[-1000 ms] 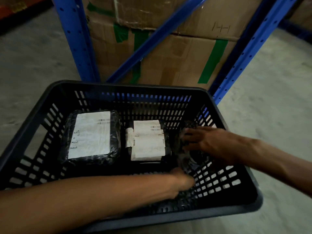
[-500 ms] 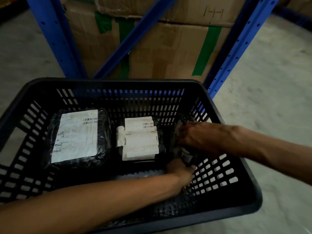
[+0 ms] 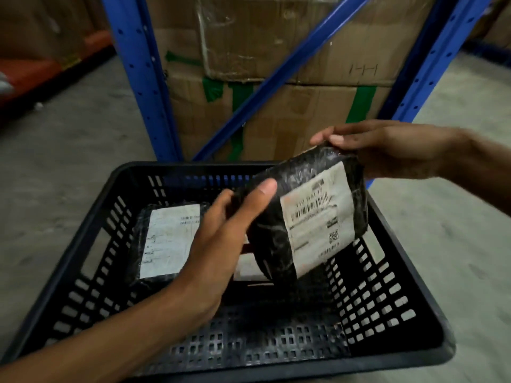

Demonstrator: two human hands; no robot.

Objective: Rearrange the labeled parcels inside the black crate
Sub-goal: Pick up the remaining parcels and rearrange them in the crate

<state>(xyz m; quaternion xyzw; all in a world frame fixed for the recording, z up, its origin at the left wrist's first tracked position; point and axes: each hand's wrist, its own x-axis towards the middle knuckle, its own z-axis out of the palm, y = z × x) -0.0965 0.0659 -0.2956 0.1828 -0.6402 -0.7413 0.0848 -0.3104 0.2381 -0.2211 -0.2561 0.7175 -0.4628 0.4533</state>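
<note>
While both hands lift the wrapped parcel (image 3: 309, 217) above the black crate (image 3: 387, 341), its long axis tilts down-left — left hand (image 3: 221, 244) pinching the lower end, right hand (image 3: 387, 150) fingers curled over the top corner

The held parcel (image 3: 307, 217) hangs tilted above the crate (image 3: 392, 308), left grip (image 3: 221, 244) at its left edge, right grip (image 3: 387, 147) at its far corner. Left of the left grip, a second parcel (image 3: 166, 241) lies in the crate; a third (image 3: 250, 268) lies under the held one.

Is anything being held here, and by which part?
Yes: a black-wrapped labeled parcel, lifted above the crate. Left hand grips its left edge; right hand its top corner.
</note>
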